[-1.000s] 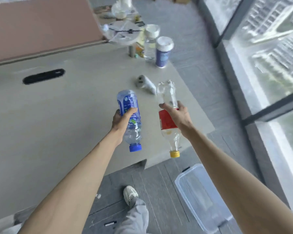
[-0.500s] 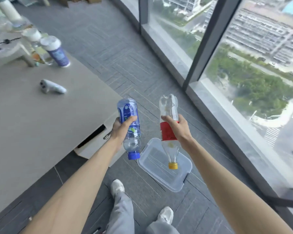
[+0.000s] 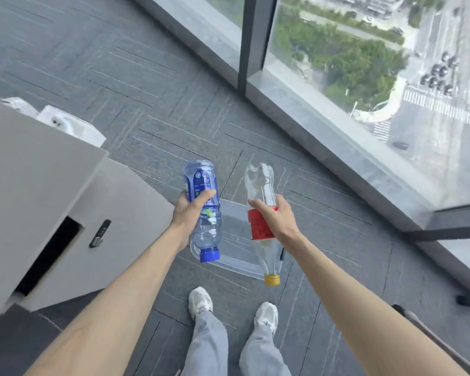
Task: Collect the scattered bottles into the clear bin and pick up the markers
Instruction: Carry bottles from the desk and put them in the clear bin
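Clear bin (image 3: 234, 263) lay on floor (image 3: 147, 77).
Above, cap-down: left hand (image 3: 189, 213) gripped blue bottle (image 3: 201, 183), right hand (image 3: 278, 217) gripped red-labelled bottle (image 3: 258, 226).

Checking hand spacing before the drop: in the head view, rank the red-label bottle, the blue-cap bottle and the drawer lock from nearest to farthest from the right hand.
1. The red-label bottle, gripped in the right hand itself.
2. The blue-cap bottle, to its left, held by the left hand.
3. The drawer lock, far left on the desk side.
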The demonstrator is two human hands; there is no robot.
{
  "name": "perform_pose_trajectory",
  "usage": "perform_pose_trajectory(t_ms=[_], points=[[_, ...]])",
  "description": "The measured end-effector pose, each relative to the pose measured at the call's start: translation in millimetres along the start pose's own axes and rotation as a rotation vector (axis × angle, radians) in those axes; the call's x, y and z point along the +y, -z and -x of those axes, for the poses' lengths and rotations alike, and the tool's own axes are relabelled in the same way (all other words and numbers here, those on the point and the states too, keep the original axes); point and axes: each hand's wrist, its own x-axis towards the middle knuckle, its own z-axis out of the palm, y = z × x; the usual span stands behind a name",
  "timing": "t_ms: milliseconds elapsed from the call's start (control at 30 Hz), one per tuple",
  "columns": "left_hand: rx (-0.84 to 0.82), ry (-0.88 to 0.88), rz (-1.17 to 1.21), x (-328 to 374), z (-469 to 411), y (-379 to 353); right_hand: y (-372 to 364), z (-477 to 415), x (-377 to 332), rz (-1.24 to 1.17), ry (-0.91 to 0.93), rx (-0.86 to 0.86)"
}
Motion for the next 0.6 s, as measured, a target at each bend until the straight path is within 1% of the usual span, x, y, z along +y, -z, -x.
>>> perform_pose_trajectory(t_ms=[133, 267, 400, 533, 600], points=[[-0.024, -0.002, -0.05, -42.4, -48.8, 5.6, -18.1, -37.1, 47.9, -0.003, 0.002, 0.022], [-0.019, 0.015, -0.122, -99.6, -95.5, 5.6, -47.5, -74.8, 116.1, 0.066, -0.019, 0.006], [-0.033, 0.022, -0.148, -153.5, -141.2, -12.8, -71.8, -117.1, 182.9, 0.092, -0.035, 0.037], [-0.014, -0.048, -0.214, -202.3, -186.8, -38.2, -82.5, -167.2, 241.8, 0.076, -0.026, 0.086], [-0.016, -0.048, -0.225, -225.7, -205.7, -46.3, -84.3, -191.1, 267.4, 0.09, -0.026, 0.093]])
